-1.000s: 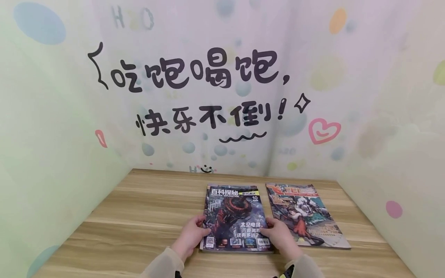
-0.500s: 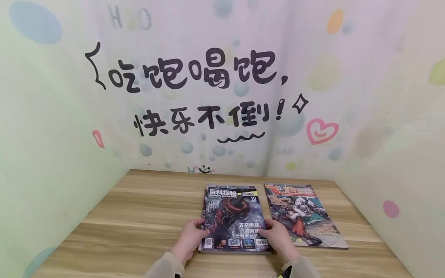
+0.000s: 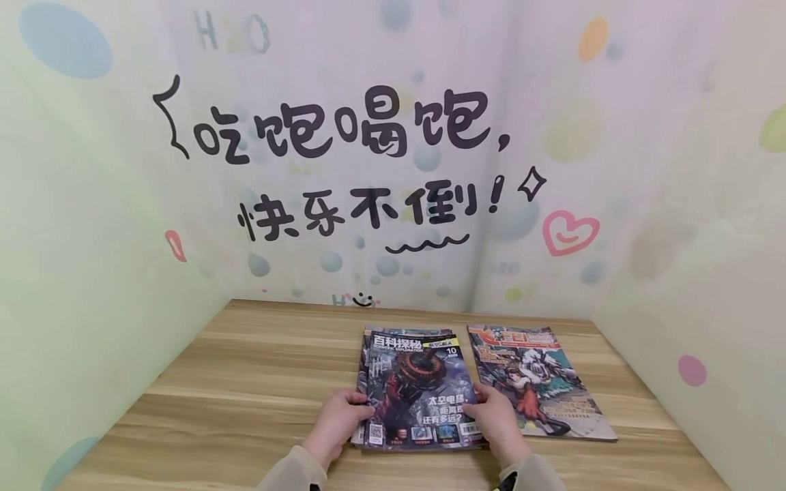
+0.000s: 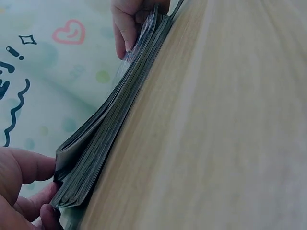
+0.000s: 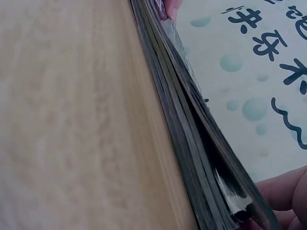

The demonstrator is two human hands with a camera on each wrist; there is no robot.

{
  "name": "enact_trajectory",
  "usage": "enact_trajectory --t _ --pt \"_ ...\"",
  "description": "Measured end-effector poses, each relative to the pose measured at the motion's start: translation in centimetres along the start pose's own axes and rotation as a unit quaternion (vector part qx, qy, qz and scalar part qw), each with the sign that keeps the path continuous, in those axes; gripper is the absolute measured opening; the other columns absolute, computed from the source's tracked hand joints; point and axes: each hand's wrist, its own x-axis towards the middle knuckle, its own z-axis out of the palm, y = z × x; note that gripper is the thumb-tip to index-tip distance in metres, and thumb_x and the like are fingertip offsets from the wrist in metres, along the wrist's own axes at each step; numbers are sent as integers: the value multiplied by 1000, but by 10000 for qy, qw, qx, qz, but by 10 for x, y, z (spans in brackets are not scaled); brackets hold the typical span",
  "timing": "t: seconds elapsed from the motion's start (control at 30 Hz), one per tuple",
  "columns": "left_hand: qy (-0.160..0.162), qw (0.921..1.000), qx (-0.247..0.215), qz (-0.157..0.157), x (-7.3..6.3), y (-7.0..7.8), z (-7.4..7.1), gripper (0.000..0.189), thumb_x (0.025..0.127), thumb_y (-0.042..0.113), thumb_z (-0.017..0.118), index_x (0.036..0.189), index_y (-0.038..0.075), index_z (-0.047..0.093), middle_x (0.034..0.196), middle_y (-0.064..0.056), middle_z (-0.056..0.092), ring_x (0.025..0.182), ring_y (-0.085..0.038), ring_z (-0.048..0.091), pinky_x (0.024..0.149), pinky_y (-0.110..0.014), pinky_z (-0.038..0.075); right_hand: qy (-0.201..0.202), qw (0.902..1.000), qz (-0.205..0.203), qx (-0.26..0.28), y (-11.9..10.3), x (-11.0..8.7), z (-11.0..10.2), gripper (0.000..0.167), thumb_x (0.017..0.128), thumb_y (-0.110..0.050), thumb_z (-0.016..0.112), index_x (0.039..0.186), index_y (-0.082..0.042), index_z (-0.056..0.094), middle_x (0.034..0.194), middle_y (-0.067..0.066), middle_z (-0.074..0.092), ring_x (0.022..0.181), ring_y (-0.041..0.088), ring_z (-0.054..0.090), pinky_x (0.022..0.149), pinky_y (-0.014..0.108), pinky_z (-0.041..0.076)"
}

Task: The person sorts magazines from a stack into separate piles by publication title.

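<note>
Both the left hand (image 3: 338, 417) and right hand (image 3: 496, 417) pinch the top magazine (image 3: 414, 372) at opposite long edges; I read its long axis pointing away between them.

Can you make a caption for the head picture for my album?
Left hand and right hand hold stacked magazines by the sides, another magazine lying beside them on a wooden table.

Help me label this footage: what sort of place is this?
Possibly an indoor booth or partitioned workspace: a wood-grain table enclosed on three visible sides by pale, decorated walls, with magazines on it.
</note>
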Motion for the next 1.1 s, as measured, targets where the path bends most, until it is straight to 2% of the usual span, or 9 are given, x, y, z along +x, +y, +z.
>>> enact_trajectory --t 0.13,0.37,0.5,0.67,0.83,0.97,1.1 --pt "-13 9999 -104 43 1 -2 -1 33 78 4 68 105 -14 62 106 -23 62 96 -28 59 83 -39 51 52 9999 51 102 -1 0 0 60 78 -4 72 132 12 49 104 20 60 94 29 54 79 41 45" --pt "-9 9997 -247 -7 2 -5 -4 35 80 5 67 109 -14 62 110 -23 60 95 -25 58 81 -35 51 -102 9992 122 372 -1 1 -2 61 77 -5 75 130 12 51 94 10 57 89 24 50 75 32 41" --pt "18 9997 -248 -31 3 -5 -3 35 80 6 67 109 -13 62 110 -22 61 94 -25 58 81 -35 51 -219 9977 218 599 -1 3 -3 58 77 -6 76 127 11 54 95 10 59 88 22 51 73 29 42" --pt "87 9998 -161 -67 2 -3 -2 35 80 7 67 109 -12 63 109 -21 62 95 -25 58 82 -36 50 -294 9964 306 738 0 3 -4 57 77 -6 76 127 12 54 99 13 63 86 20 58 73 31 49" --pt "84 9998 -170 11 1 3 -1 36 81 9 66 111 -11 61 107 -19 63 94 -25 58 81 -36 50 -363 9962 197 767 3 5 -3 55 79 -5 74 125 14 54 102 16 67 86 19 62 78 36 52" --pt "-79 9991 -421 40 -1 5 -1 39 85 9 61 115 -14 56 104 -18 64 88 -21 60 76 -33 52 -514 9954 189 786 4 6 -4 48 84 -3 66 126 15 53 117 26 61 102 29 60 90 45 48" --pt "-347 9961 -813 -32 -1 4 -2 43 90 9 55 123 -18 48 104 -19 64 83 -18 62 71 -32 54 -761 9909 408 1031 3 6 -7 48 88 -1 58 131 16 47 134 32 48 123 42 46 102 54 38"
